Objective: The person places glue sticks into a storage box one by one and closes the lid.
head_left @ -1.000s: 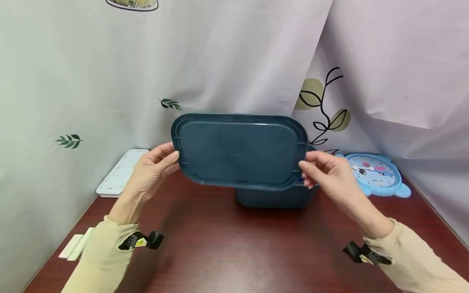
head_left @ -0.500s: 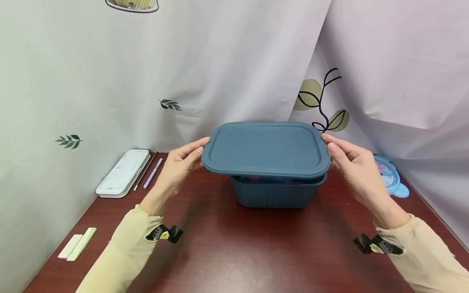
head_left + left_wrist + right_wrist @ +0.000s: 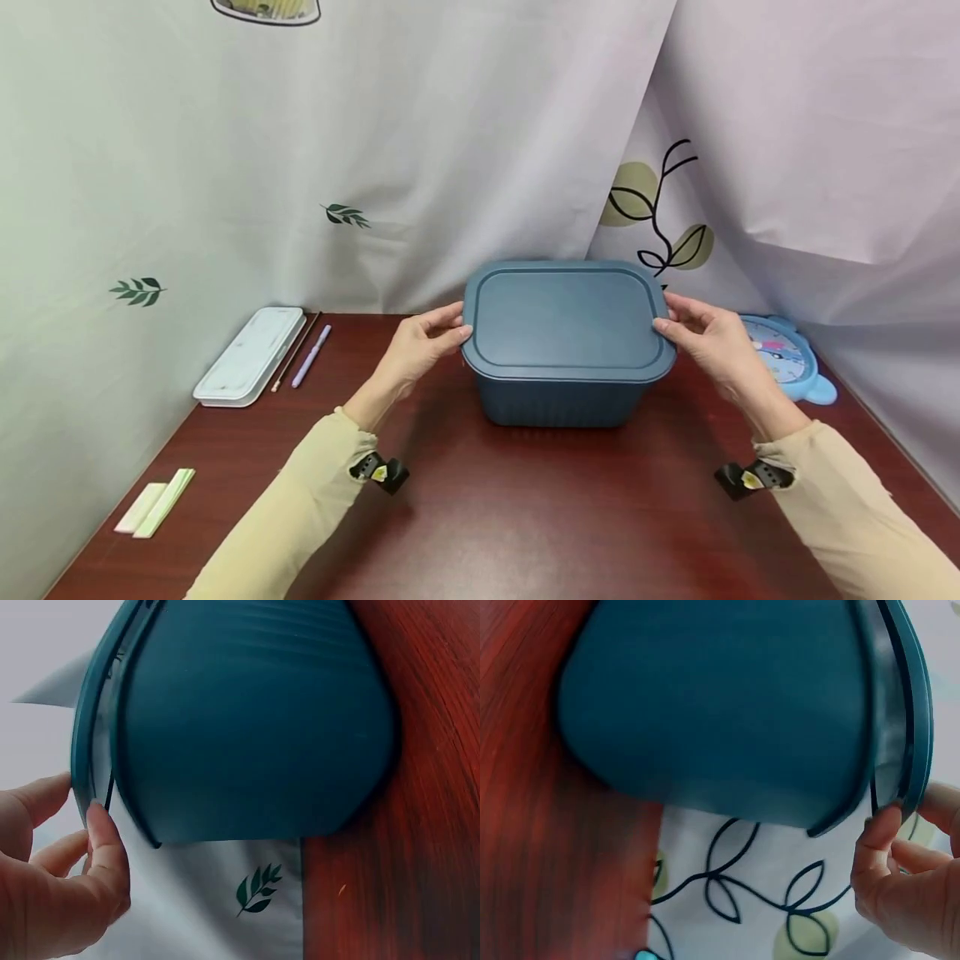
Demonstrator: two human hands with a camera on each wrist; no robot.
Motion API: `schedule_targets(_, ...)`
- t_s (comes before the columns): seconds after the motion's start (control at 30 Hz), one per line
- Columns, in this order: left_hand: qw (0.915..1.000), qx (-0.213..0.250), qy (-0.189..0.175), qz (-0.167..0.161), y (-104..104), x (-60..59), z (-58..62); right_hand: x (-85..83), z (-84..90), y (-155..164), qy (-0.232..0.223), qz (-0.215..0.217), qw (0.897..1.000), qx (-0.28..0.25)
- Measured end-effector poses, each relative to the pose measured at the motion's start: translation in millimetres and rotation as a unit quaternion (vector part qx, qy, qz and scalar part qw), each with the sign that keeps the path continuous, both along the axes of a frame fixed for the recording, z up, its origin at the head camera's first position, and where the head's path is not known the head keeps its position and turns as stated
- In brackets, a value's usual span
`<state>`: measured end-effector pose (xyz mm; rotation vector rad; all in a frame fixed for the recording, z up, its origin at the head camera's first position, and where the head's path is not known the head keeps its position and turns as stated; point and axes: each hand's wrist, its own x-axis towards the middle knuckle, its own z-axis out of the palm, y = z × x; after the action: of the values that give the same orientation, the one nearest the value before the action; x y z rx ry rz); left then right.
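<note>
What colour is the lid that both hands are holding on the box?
Dark teal blue, matching the box beneath; the lid shows best in the head view.

One lidded bin (image 3: 558, 400), one clock (image 3: 780, 360), one case (image 3: 251, 357), two pens (image 3: 311, 356), two hands (image 3: 420, 343).

A matt, dark teal plastic lid (image 3: 564, 321) sits on a matching plastic box (image 3: 558, 400) whose wall looks faintly ribbed. Beneath it, the tabletop (image 3: 525, 517) shows reddish-brown wood grain with a soft sheen. Printed cloth drapes (image 3: 450, 125) hang creased behind. A white plastic case (image 3: 251, 356) looks smooth; the blue clock (image 3: 783, 360) appears glossy plastic. The sleeves (image 3: 300, 517) are soft beige fabric.
</note>
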<state>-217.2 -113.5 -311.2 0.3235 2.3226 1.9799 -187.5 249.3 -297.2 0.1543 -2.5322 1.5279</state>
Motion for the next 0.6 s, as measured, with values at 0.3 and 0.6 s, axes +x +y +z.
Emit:
schedule_targets(0.3,0.9993,-0.027,-0.021,-0.015,6,-8.0,-6.3,-8.9,-15.6,4,-0.031,0.005,0.999,0.034)
schedule_targets(0.6,0.9981,-0.020,-0.050,-0.029,1,-8.2,-10.9,-13.0,-21.3,4,-0.090,0.027,0.996,0.011)
